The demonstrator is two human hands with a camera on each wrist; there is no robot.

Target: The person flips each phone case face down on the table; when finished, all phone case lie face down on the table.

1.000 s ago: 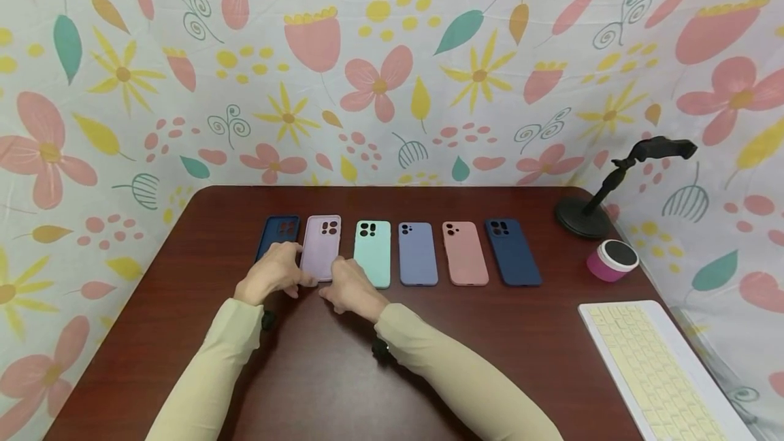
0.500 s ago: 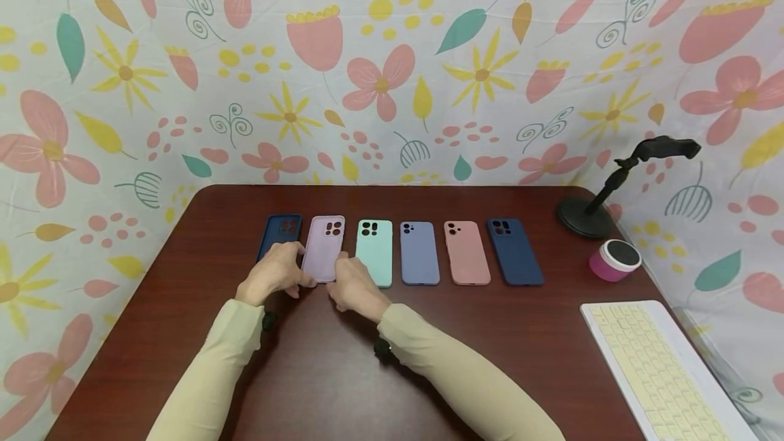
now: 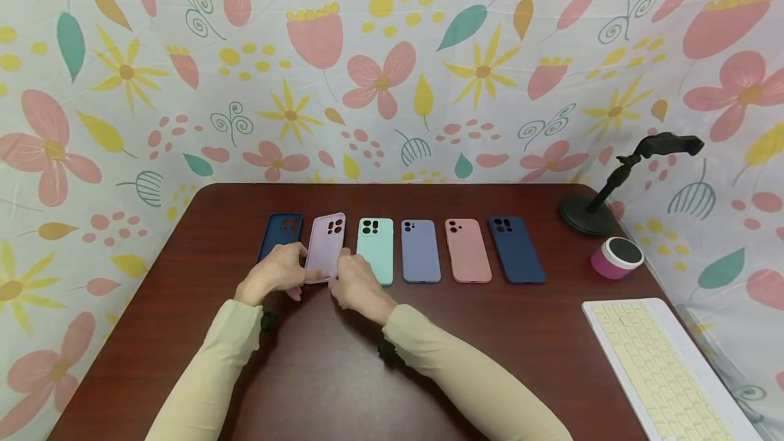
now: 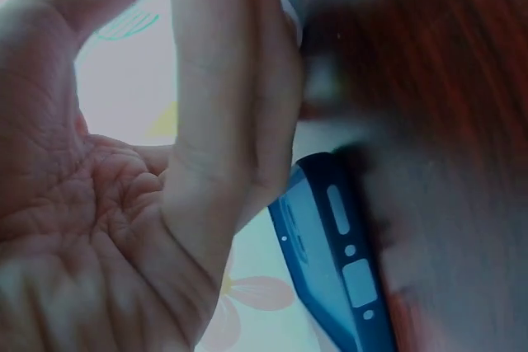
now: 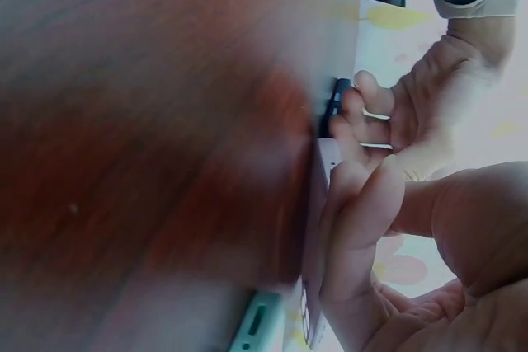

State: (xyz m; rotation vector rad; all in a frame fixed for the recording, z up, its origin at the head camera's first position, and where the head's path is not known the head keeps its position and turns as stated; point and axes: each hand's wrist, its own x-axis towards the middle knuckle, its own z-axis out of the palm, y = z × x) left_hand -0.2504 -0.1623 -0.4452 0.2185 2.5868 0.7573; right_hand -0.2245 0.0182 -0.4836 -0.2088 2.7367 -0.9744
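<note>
Head view shows the right hand pinching the near right corner of a lilac, rectangular, silicone-looking phone case; the left hand lays its thumb over the near left corner, its full grip impossible to tell. The case should be light, flexible, best held by its side walls. A dark-blue phone case and a mint-green phone case crowd its sides; beyond, the reddish-brown wooden table leaves a strip before its far edge.

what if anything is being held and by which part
The lilac phone case, by its near end: left hand at the left corner, right hand at the right.
</note>
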